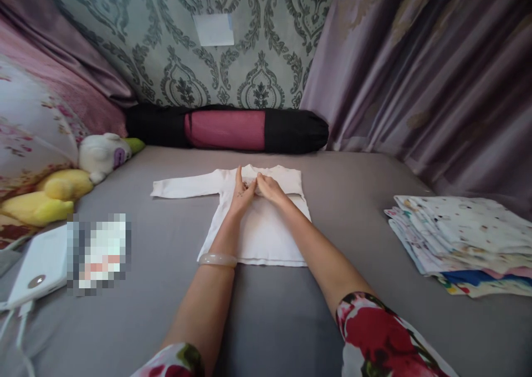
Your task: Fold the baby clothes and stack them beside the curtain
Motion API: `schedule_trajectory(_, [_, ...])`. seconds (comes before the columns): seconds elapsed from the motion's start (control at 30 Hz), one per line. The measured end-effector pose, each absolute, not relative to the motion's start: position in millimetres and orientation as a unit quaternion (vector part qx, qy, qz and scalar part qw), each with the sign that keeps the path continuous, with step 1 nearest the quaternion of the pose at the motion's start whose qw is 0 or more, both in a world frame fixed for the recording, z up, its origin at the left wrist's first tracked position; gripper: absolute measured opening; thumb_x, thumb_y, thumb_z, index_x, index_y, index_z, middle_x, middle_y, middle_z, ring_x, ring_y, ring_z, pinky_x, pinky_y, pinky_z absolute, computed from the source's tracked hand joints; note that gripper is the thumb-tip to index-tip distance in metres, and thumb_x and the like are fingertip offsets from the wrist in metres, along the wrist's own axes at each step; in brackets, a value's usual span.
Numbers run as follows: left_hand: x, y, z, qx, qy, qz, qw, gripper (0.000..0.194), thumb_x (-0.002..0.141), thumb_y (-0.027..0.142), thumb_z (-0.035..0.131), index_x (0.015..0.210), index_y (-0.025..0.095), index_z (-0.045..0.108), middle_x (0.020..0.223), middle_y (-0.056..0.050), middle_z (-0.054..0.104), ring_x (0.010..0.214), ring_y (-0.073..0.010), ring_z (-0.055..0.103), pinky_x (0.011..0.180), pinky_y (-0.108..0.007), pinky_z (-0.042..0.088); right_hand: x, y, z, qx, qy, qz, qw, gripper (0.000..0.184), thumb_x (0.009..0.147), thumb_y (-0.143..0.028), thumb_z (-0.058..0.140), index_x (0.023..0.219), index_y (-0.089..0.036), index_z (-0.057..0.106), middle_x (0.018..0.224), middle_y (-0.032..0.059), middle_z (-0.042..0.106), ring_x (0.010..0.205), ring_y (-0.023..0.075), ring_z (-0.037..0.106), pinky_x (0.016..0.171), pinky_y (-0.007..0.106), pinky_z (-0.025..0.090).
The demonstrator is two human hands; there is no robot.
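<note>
A small white long-sleeved shirt (266, 233) lies flat on the grey bed sheet, its neckline toward the wall. One sleeve (187, 186) stretches out to the left, while the other is folded in across the chest. My left hand (244, 191) rests on the upper chest near a small dark print, thumb and fingers spread apart. Beside it, my right hand (268, 188) is closed at the end of the folded sleeve, its fingertips close to my left thumb. The fingers' undersides are hidden.
A stack of folded printed clothes (465, 233) lies at the right. To the left are a white power bank (41, 266) with cables, a blurred-out object (103, 249) and plush toys (54, 194). A black and pink roll bag (226, 128) lies along the wall.
</note>
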State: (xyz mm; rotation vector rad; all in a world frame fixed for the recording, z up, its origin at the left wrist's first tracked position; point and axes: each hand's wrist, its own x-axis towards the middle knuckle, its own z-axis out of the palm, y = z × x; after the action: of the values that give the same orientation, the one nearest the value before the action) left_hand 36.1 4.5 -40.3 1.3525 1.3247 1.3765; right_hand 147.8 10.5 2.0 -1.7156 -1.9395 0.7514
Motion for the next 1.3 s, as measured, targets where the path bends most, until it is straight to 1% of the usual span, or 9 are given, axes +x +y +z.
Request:
schedule_trajectory(0.07, [33,6,-44,0.552,0.536,0.523,0.366,0.064,0.083,0.024,0.058,0.144,0.018,0.04,0.092,-0.005,0.068,0.086,-0.0187,0.065,0.084,-0.033,0.051,152,5,-1,-0.625,-0.732,0.199,0.186,0.051,0.101,-0.035,0.021,0.12,-0.013,0.062,0.13,0.0155,0.059,0.124,0.0237,0.051,0.104,0.034,0.035])
schedule_trajectory(0.17, [30,7,-45,0.569,0.549,0.492,0.365,0.046,0.079,0.017,0.055,0.124,0.015,0.061,0.097,-0.007,0.069,0.094,-0.0215,0.064,0.091,-0.036,0.05,162,2,-9,-0.653,-0.737,0.096,0.141,0.05,0.099,-0.033,0.027,0.137,-0.008,0.047,0.149,0.0169,0.039,0.139,0.0262,0.03,0.114,0.042,0.019])
schedule_trajectory(0.23, [30,7,-44,0.567,0.556,0.483,0.369,0.04,0.078,0.015,0.052,0.115,0.014,0.066,0.101,-0.009,0.069,0.1,-0.0234,0.063,0.096,-0.038,0.048,172,2,-15,-0.674,-0.726,0.071,0.115,0.058,0.099,-0.037,0.026,0.145,-0.002,0.035,0.156,0.0181,0.025,0.144,0.028,0.017,0.116,0.046,0.01])
schedule_trajectory(0.33, [31,6,-42,0.561,0.558,0.491,0.365,0.039,0.078,0.015,0.051,0.114,0.016,0.066,0.113,-0.009,0.067,0.111,-0.0243,0.059,0.105,-0.04,0.042,188,5,-22,-0.699,-0.707,0.076,0.078,0.067,0.099,-0.044,0.02,0.148,0.002,0.026,0.158,0.0187,0.017,0.146,0.0289,0.01,0.117,0.047,0.005])
schedule_trajectory(0.5, [32,3,-40,0.589,0.54,0.506,0.325,0.041,0.079,0.014,0.05,0.117,0.018,0.064,0.126,-0.009,0.061,0.124,-0.0235,0.051,0.113,-0.039,0.031,209,7,-29,-0.725,-0.683,0.066,0.054,0.07,0.098,-0.045,0.018,0.15,0.003,0.022,0.158,0.0183,0.015,0.146,0.028,0.009,0.117,0.045,0.005])
schedule_trajectory(0.73, [29,1,-46,0.675,0.579,0.405,0.214,0.048,0.083,0.014,0.043,0.13,0.015,0.055,0.127,-0.014,0.059,0.12,-0.0271,0.052,0.108,-0.043,0.037,218,7,-34,-0.737,-0.672,0.051,0.056,0.07,0.098,-0.044,0.018,0.15,0.003,0.022,0.158,0.0179,0.013,0.146,0.0284,0.009,0.116,0.045,0.011])
schedule_trajectory(0.97, [28,-3,-45,0.692,0.64,0.299,0.148,0.048,0.088,0.018,0.041,0.135,0.015,0.05,0.132,-0.018,0.053,0.125,-0.0328,0.048,0.106,-0.05,0.035,217,9,-29,-0.743,-0.665,0.066,0.042,0.068,0.099,-0.042,0.021,0.15,0.002,0.021,0.159,0.0182,0.013,0.146,0.0281,0.01,0.116,0.044,0.014])
schedule_trajectory(1.13, [34,-10,-38,0.675,0.666,0.311,0.073,0.041,0.091,0.025,0.044,0.13,0.019,0.055,0.146,-0.018,0.038,0.136,-0.035,0.032,0.106,-0.053,0.03,200,9,-16,-0.741,-0.669,0.035,0.037,0.06,0.099,-0.036,0.029,0.148,0.0,0.03,0.156,0.0205,0.02,0.145,0.0296,0.014,0.116,0.048,0.004])
schedule_trajectory(1.3, [42,-19,-32,0.727,0.625,0.276,0.069,0.036,0.092,0.019,0.039,0.122,0.023,0.059,0.131,-0.013,0.055,0.128,-0.0283,0.043,0.108,-0.051,0.025,166,3,-18,-0.625,-0.774,0.061,0.083,0.056,0.1,-0.037,0.02,0.149,-0.014,0.034,0.158,0.0111,0.023,0.146,0.0259,0.014,0.116,0.05,0.005])
